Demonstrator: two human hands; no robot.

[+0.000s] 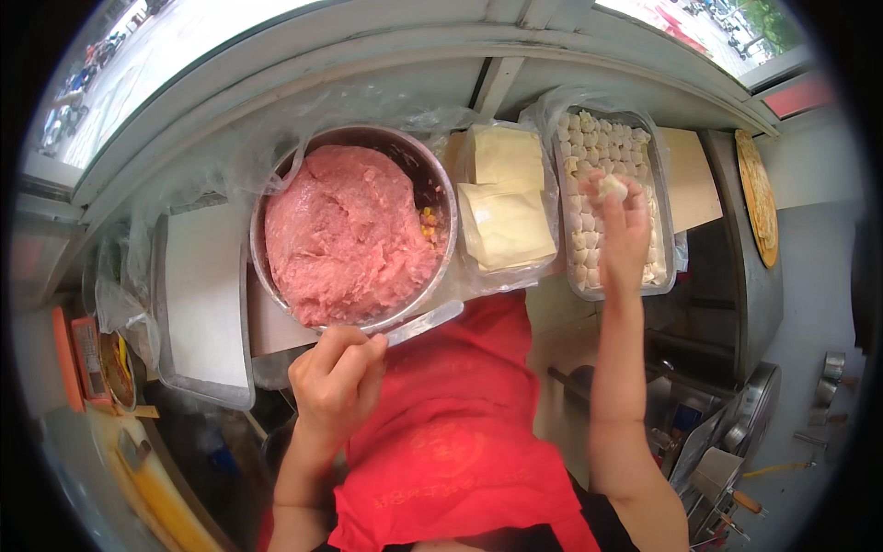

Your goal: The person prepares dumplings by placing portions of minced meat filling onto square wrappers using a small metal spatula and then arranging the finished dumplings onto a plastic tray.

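My left hand (336, 379) is closed around a flat metal filling spatula (426, 324), its blade pointing right past the front rim of a large metal bowl (448, 207). A big mound of pink minced meat (345, 228) fills this bowl, with some yellow bits at its right side. In my right hand (631, 224), a folded wonton (611, 188) is pinched between the fingers, above a metal tray (666, 265). Rows of wontons (586, 238) lie in that tray, partly hidden by my hand. Between bowl and tray sit two stacks of square dough wrappers (507, 231) on plastic.
A tray with a white sheet (207, 290) stands left of the bowl. Clear plastic bags (269, 152) bunch along the window ledge. At the far right, a round wooden board (757, 196) leans by a metal counter. A cleaver (133, 448) lies at lower left.
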